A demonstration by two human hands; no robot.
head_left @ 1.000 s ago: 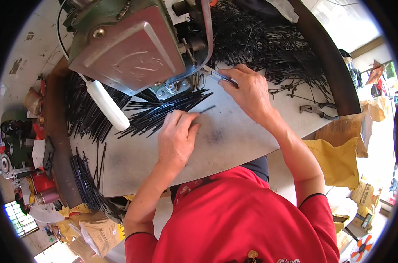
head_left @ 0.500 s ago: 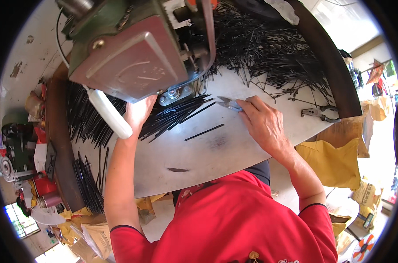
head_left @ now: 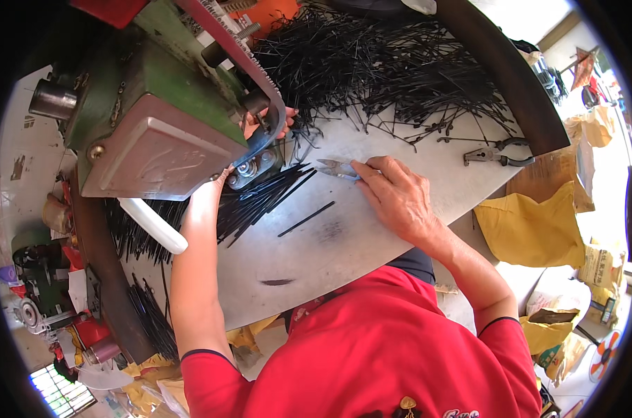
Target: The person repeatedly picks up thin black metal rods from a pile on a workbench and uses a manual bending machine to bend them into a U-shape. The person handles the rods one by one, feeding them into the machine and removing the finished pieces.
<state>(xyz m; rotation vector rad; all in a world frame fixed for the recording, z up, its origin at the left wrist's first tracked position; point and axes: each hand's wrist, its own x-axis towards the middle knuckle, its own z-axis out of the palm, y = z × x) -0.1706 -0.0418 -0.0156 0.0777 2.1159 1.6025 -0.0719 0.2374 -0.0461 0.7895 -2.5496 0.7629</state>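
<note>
Small cutting nippers (head_left: 340, 168) are gripped in my right hand (head_left: 397, 198), which rests over the metal table with the jaws pointing left. My left hand (head_left: 288, 122) reaches behind the head of a green and maroon machine (head_left: 163, 150); only some fingertips show past its curved guard, and whatever they touch is hidden. Just below the machine's lower metal fixture (head_left: 255, 169) lies a bundle of thin black rods (head_left: 264, 198). A single black rod (head_left: 306, 219) lies apart from it, nearer to me.
A large tangled heap of black rods (head_left: 392, 66) covers the table's far side. Pliers with dark handles (head_left: 498, 152) lie near the right edge. A white lever handle (head_left: 152, 225) sticks out below the machine. More rods (head_left: 151, 317) stand at left, and yellow sacking (head_left: 532, 223) hangs at right.
The view has shifted, so the machine sits further left. Fingertips of my left hand now show beyond the machine's guard. My right hand still holds the nippers in about the same place.
</note>
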